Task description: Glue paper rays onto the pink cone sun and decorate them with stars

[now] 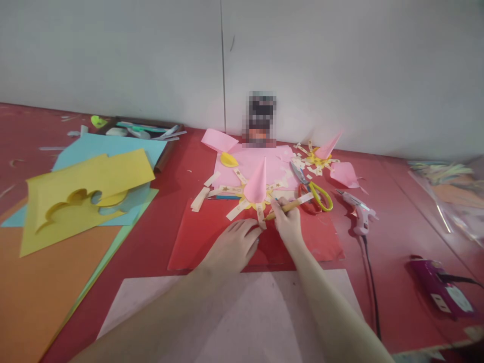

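A pink paper cone stands on a yellow scalloped paper base with pale paper strips spread out around it, some marked with brown stars. My left hand is closed at the front, its fingertips holding the end of the front paper strip. In my right hand is a tan pen, its tip lowered to that same strip. All of this lies over a red folder. Scissors with red and yellow handles rest just beyond my right hand.
A second pink cone lies tilted at the back right. Right of the scissors is a glue gun with its cord, then a purple power strip. Coloured sheets cover the left side, near a dark tray of tools.
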Available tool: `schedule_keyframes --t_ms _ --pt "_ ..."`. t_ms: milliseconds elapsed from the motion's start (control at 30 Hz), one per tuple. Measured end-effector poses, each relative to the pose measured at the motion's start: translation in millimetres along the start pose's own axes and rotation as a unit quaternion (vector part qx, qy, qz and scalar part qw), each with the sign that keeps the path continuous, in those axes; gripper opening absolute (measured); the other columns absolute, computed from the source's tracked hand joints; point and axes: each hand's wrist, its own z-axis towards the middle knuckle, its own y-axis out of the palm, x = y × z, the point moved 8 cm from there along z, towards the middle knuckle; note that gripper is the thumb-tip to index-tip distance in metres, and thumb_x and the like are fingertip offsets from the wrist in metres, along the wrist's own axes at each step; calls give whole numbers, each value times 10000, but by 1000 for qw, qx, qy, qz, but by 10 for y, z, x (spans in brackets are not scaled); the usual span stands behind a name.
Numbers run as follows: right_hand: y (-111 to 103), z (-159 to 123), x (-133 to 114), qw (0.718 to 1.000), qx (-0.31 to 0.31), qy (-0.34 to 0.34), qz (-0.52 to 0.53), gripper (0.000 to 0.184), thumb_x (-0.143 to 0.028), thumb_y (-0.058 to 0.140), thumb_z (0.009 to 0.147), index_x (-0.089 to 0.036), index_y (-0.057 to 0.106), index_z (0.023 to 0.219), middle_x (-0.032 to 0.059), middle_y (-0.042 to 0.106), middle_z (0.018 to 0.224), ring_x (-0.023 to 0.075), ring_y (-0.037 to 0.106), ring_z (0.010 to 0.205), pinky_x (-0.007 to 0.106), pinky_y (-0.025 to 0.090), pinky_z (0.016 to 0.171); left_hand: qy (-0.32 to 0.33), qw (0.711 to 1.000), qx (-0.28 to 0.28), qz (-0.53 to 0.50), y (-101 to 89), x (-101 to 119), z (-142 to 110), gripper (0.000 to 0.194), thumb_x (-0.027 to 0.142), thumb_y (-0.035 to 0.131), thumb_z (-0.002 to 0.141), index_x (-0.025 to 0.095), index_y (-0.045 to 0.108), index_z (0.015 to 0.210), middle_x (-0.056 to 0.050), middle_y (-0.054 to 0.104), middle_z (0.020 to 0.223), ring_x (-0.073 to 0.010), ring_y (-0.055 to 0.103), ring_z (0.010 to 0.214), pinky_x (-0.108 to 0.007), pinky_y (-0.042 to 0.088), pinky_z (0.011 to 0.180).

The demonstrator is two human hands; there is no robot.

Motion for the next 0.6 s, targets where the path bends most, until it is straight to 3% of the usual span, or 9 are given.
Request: schedule_keyframes --t_ms 267,600 --pt "-10 -4 72 999 6 35 -4 409 -468 521 790 -217 295 559 -84 276 465 67 303 417 192 261 409 -71 996 39 34 -67 -161 -12 214 159 420 857 155 520 1046 -93 595 1097 -238 560 1034 -414 478 891" --pt "8 -3 103 999 -4 41 26 400 -510 520 782 -214 343 581 -81 366 463 62 339 382 190 282 384 -90 994 21 63 -14 -242 -16 387 131 361 852 138 442 1230 -107 534 1242 -241 478 1178 -435 364 1021"
